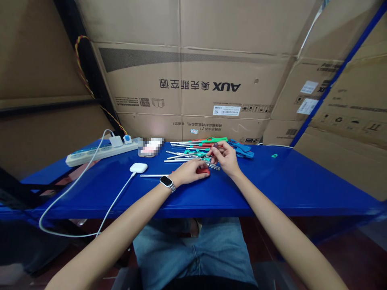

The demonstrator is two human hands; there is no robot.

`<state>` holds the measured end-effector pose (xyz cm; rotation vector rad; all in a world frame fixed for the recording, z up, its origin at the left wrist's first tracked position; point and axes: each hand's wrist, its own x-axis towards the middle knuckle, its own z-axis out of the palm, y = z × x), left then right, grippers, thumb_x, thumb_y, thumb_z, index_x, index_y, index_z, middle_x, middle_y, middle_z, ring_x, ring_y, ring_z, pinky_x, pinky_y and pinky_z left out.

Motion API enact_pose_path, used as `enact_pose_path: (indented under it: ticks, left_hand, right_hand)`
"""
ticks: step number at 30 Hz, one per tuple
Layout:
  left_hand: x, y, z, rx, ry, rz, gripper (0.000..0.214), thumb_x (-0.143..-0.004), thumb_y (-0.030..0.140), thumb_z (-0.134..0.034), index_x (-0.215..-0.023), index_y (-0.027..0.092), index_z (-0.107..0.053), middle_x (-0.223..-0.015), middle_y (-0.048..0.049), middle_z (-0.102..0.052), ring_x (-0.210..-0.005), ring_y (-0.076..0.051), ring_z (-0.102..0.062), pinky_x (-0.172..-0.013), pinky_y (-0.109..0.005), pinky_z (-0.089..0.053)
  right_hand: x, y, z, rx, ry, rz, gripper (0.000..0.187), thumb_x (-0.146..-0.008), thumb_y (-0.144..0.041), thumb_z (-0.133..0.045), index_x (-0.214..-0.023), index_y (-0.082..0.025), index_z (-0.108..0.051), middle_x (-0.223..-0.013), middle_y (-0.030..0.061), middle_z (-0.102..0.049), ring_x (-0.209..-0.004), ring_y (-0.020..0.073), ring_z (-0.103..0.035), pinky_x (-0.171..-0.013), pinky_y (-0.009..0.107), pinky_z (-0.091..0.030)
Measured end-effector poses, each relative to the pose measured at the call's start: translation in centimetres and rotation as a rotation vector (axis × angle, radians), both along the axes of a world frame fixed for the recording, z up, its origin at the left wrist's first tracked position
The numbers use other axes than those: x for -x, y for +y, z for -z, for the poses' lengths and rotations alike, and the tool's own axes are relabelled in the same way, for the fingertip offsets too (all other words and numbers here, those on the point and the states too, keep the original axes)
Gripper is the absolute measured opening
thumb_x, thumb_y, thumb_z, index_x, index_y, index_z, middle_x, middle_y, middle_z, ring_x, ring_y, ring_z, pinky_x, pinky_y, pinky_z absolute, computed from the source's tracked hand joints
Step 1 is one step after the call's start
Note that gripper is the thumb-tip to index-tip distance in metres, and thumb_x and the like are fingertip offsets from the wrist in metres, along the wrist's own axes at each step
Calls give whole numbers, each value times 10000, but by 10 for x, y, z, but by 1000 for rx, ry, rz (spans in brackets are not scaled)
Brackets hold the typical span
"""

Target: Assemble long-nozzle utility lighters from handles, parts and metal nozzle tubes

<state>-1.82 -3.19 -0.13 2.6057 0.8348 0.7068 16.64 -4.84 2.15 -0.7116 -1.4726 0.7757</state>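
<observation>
My left hand (188,171) is closed around the red handle of a long-nosed lighter (206,172), pressed low to the blue table (287,183). The lighter's metal tube (152,176) points left from under my wrist. Pinched in my right hand (228,160) is a small screwdriver (215,146) with a dark handle, its thin shaft slanting down toward the red handle. Its tip is too small to make out. Just behind my hands lie several metal tubes with teal parts (193,154), partly hidden by my fingers.
Green (216,139) and blue lighter handles (243,150) lie at the back. A small green piece (274,155) sits to the right. To the left are a white earphone case (138,167) on a cable and a power strip (90,153). Cardboard (199,64) walls the back.
</observation>
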Motion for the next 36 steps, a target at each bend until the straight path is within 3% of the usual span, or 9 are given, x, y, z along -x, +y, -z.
enact_pose_path:
  ticks: [22,28,33,36]
  left_hand:
    - [0,1,1,2,9,2,270,-880,416,-630,-1027,193,-664,-1021,-67,-683,-901,-207,-619,-786,-289,-456]
    - [0,2,2,5,15,-10,291,-879,442,-626,-1028,195,-665,-1001,-65,-682,-886,-204,-615,-774,-284,-454]
    - [0,2,1,-1,20,-1,275,-881,409,-626,-1053,196,-656,-1042,-70,-681,-936,-212,-617,-817,-290,-459]
    - [-1,0,0,-3,25,-3,249,-882,399,-623,-1007,185,-653,-1019,-68,-682,-910,-207,-616,-795,-285,-456]
  right_hand:
    - [-1,0,2,-20,-20,-4,361,-818,-539,-680,-877,-219,-523,-763,3,-713,-435,93,-566,-438,236,-471]
    - [1,0,1,8,-5,8,386,-853,-590,-604,-915,-209,-604,-742,-8,-633,-427,83,-528,-397,231,-417]
    - [8,2,5,60,-2,80,439,-696,-535,-795,-821,-237,-497,-638,-45,-619,-404,118,-555,-382,243,-424]
    - [7,3,3,135,17,47,511,-645,-560,-814,-765,-239,-435,-671,-13,-691,-417,137,-594,-385,244,-431]
